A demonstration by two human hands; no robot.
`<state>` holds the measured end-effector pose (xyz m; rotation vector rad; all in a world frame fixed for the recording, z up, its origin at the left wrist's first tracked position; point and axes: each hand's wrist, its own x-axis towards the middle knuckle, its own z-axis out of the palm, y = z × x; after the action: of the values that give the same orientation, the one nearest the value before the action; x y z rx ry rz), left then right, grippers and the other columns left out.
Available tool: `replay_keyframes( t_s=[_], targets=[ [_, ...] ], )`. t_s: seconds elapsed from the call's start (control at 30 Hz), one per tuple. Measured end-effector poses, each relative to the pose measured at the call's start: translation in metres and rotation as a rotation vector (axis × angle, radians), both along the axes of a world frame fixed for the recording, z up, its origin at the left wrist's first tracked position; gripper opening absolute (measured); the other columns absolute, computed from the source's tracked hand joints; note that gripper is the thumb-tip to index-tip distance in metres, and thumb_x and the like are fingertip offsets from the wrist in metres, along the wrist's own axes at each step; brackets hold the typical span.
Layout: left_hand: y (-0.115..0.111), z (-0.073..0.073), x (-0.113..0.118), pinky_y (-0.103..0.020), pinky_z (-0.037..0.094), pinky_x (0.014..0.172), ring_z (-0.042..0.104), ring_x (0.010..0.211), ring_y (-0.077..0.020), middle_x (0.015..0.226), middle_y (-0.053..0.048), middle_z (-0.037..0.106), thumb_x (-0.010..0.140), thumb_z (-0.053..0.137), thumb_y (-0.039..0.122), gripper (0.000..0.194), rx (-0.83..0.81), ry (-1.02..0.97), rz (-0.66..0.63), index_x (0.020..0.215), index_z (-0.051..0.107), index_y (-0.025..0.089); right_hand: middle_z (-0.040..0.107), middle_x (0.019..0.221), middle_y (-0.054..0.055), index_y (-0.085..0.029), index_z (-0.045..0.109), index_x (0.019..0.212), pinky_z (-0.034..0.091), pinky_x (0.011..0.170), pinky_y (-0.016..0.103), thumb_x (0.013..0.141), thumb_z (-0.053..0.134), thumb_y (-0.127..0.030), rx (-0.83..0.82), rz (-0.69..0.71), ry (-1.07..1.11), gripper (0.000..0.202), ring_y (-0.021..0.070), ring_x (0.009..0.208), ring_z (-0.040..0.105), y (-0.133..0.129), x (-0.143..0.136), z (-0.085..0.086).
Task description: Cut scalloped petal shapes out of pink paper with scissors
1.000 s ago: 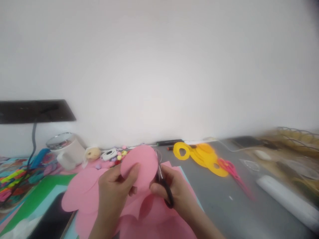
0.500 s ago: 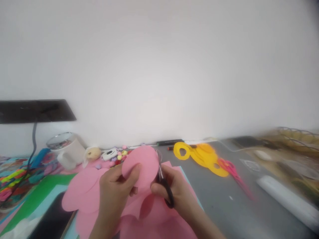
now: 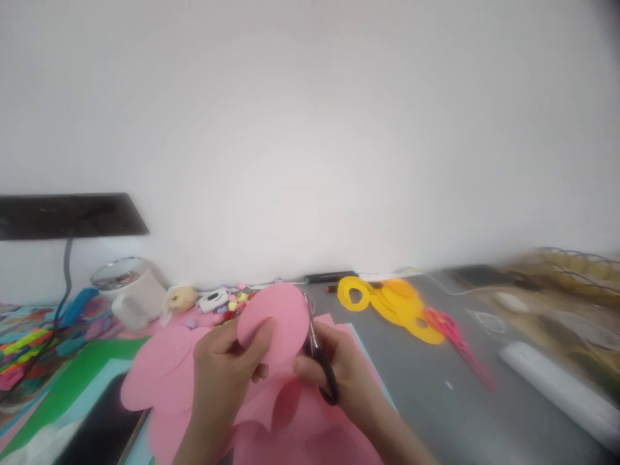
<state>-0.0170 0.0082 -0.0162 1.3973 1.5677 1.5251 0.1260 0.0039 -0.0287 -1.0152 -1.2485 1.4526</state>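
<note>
Between thumb and fingers, my left hand (image 3: 232, 361) pinches a round piece of pink paper (image 3: 278, 316) held upright above the table. A pair of black-handled scissors (image 3: 318, 355) is in my right hand (image 3: 339, 361), with the blades pointing up along the paper's right edge. How far the blades are apart is too blurred to tell. Below both hands lie pink paper sheets (image 3: 310, 439). More pink paper rounds (image 3: 162, 368) overlap to the left of my left hand.
Yellow paper rings (image 3: 397, 303) and pink scissors (image 3: 458, 345) lie to the right. A white mug (image 3: 138, 297) with a shiny lid, small beads (image 3: 237, 300) and a dark phone (image 3: 104, 423) are on the left. A long white object (image 3: 557, 387) lies at far right.
</note>
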Motion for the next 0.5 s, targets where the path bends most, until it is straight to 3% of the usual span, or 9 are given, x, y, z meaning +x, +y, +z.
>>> replay_keyframes(
  t_s=[0.5],
  targets=[
    [0.0007, -0.0002, -0.0003, -0.022, 0.037, 0.038, 0.040, 0.031, -0.0086, 0.029, 0.006, 0.045, 0.068, 0.066, 0.030, 0.038, 0.004, 0.015, 0.001, 0.038, 0.046, 0.021, 0.042, 0.054, -0.007, -0.021, 0.043, 0.058, 0.031, 0.048, 0.022, 0.061, 0.061, -0.018, 0.015, -0.005, -0.012, 0.018, 0.0088, 0.051, 0.036, 0.0009, 0.0013, 0.0004]
  ],
)
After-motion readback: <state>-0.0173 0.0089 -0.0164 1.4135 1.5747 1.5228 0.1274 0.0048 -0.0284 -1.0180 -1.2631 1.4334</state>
